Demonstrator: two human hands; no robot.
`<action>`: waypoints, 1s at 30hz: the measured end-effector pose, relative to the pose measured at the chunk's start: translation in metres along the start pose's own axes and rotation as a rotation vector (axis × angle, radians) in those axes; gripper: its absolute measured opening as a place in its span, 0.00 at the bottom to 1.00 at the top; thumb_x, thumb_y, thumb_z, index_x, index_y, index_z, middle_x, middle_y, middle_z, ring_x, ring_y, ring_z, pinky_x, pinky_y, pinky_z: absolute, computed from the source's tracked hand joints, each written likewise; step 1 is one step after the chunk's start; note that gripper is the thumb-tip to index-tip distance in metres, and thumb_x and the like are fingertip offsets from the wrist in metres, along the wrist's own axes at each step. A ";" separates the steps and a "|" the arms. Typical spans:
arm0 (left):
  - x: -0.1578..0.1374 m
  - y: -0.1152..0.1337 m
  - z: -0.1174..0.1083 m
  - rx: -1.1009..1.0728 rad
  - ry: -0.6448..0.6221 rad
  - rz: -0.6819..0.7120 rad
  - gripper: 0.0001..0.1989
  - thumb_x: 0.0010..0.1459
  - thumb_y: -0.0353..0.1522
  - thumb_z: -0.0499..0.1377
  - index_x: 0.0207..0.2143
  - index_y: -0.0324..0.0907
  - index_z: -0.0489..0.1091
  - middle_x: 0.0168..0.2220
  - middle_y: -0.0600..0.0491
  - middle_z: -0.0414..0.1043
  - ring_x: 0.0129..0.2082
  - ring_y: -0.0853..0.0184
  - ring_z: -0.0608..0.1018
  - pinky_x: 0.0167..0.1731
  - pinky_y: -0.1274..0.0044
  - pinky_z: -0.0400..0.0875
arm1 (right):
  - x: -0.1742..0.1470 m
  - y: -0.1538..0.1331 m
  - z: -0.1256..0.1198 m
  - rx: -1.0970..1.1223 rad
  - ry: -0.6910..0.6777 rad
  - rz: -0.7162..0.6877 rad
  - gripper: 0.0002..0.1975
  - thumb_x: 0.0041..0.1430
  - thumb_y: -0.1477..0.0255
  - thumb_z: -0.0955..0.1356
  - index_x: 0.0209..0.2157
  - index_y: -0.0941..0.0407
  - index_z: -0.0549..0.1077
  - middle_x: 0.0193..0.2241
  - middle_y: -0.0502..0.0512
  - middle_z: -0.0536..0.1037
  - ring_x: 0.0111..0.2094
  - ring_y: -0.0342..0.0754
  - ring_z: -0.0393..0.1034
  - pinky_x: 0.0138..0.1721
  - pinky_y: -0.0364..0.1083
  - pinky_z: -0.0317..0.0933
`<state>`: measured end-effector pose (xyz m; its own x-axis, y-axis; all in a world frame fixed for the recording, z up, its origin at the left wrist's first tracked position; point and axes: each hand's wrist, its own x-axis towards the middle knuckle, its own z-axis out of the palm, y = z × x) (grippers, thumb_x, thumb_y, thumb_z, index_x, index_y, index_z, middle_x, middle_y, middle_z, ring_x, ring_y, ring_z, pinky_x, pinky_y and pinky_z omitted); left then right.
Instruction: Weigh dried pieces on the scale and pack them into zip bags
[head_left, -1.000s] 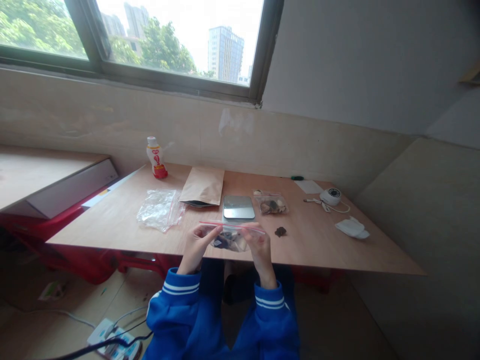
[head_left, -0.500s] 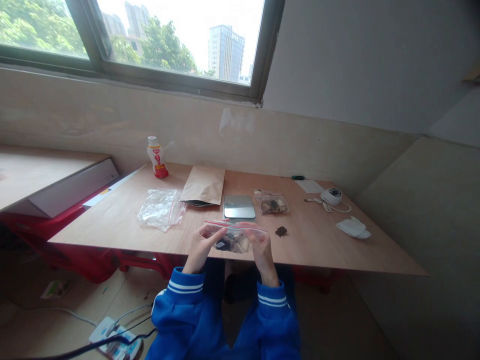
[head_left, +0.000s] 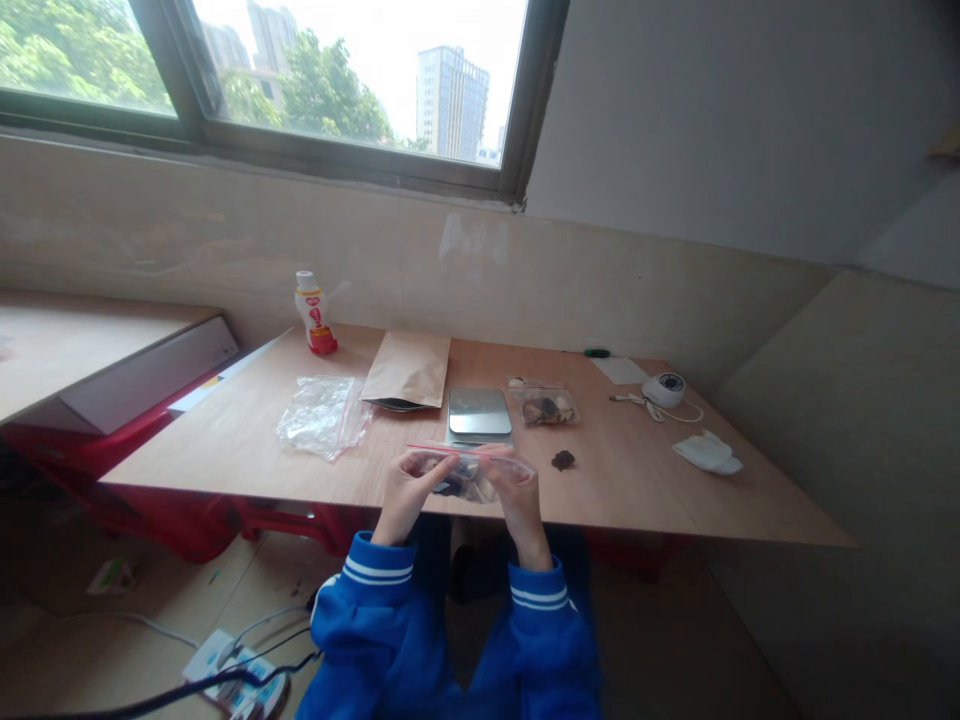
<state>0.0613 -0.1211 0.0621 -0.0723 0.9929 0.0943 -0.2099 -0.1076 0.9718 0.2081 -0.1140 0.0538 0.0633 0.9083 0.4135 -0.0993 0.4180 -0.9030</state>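
Note:
A clear zip-lock bag [head_left: 469,487] with a red seal strip is held up at the table's front edge. Inside it are dark and pale pieces that look like dried food. My left hand [head_left: 417,487] pinches the bag's top at the left, and my right hand [head_left: 516,490] pinches it at the right; both are closed on the seal. Just beyond the bag lies a small flat scale [head_left: 480,412] with a shiny plate. A second filled zip-lock bag [head_left: 549,407] rests right of the scale, and a dark brown lump [head_left: 563,460] sits in front of it.
Left of the scale lie a kraft paper pouch [head_left: 409,370] and empty clear bags [head_left: 322,418]. A white-and-red bottle [head_left: 315,315] stands behind them. To the right are a white camera [head_left: 664,390] with its cable, white paper [head_left: 619,371], a green marker [head_left: 597,353] and a crumpled white tissue [head_left: 707,454].
Both hands have shifted closer together along the bag's seal, the thumbs now nearer the middle. The other things on the table stay where they were.

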 end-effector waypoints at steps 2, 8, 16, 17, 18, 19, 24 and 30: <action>-0.001 0.000 0.002 0.009 0.039 0.007 0.15 0.44 0.39 0.68 0.28 0.36 0.76 0.24 0.51 0.77 0.25 0.65 0.78 0.26 0.75 0.74 | 0.000 0.000 0.003 -0.024 0.029 -0.021 0.04 0.53 0.68 0.71 0.28 0.53 0.77 0.30 0.52 0.80 0.35 0.49 0.74 0.39 0.47 0.67; -0.001 0.000 0.008 0.016 0.148 0.060 0.15 0.44 0.40 0.67 0.27 0.36 0.75 0.24 0.52 0.76 0.24 0.67 0.77 0.26 0.77 0.73 | -0.001 0.001 0.010 -0.026 0.070 0.021 0.06 0.53 0.66 0.71 0.29 0.54 0.77 0.28 0.52 0.79 0.32 0.48 0.73 0.36 0.47 0.68; 0.000 0.005 -0.004 0.040 0.038 0.029 0.18 0.43 0.40 0.68 0.35 0.37 0.76 0.26 0.51 0.77 0.27 0.66 0.78 0.27 0.77 0.74 | -0.001 -0.002 0.010 0.062 -0.055 0.096 0.09 0.52 0.65 0.71 0.35 0.54 0.78 0.33 0.54 0.81 0.38 0.51 0.75 0.43 0.51 0.69; 0.000 0.006 -0.005 0.043 0.015 0.030 0.18 0.43 0.40 0.68 0.35 0.37 0.76 0.27 0.51 0.77 0.27 0.65 0.78 0.26 0.77 0.73 | 0.000 -0.002 0.010 0.055 -0.064 0.086 0.08 0.52 0.66 0.72 0.33 0.53 0.78 0.33 0.54 0.81 0.38 0.51 0.75 0.43 0.51 0.69; -0.001 0.006 -0.005 0.046 -0.004 0.032 0.18 0.44 0.40 0.67 0.35 0.37 0.76 0.27 0.51 0.77 0.28 0.65 0.78 0.25 0.77 0.73 | 0.000 -0.002 0.010 0.042 -0.068 0.074 0.07 0.52 0.66 0.72 0.32 0.53 0.79 0.33 0.54 0.81 0.38 0.51 0.75 0.44 0.51 0.68; -0.001 0.007 -0.006 0.049 -0.018 0.035 0.17 0.44 0.40 0.67 0.33 0.37 0.76 0.28 0.50 0.77 0.28 0.64 0.78 0.24 0.77 0.73 | 0.000 -0.001 0.010 0.028 -0.068 0.065 0.06 0.52 0.66 0.72 0.31 0.54 0.79 0.32 0.54 0.80 0.37 0.51 0.74 0.44 0.51 0.68; -0.001 0.005 -0.007 0.048 -0.049 0.043 0.15 0.46 0.41 0.66 0.30 0.37 0.75 0.27 0.50 0.76 0.27 0.64 0.78 0.23 0.78 0.73 | 0.000 0.000 0.012 -0.021 -0.045 0.056 0.06 0.52 0.65 0.71 0.30 0.53 0.78 0.31 0.54 0.80 0.36 0.51 0.74 0.42 0.51 0.68; 0.000 -0.001 -0.002 0.060 -0.009 0.062 0.14 0.47 0.40 0.66 0.30 0.37 0.76 0.25 0.51 0.76 0.25 0.67 0.77 0.23 0.78 0.72 | 0.000 0.001 0.022 -0.064 0.115 0.050 0.07 0.51 0.66 0.71 0.28 0.55 0.77 0.26 0.53 0.79 0.30 0.48 0.74 0.34 0.46 0.69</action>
<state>0.0596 -0.1213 0.0602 -0.0742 0.9849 0.1562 -0.1463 -0.1656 0.9753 0.1859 -0.1134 0.0550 0.1739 0.9186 0.3550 -0.0420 0.3670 -0.9293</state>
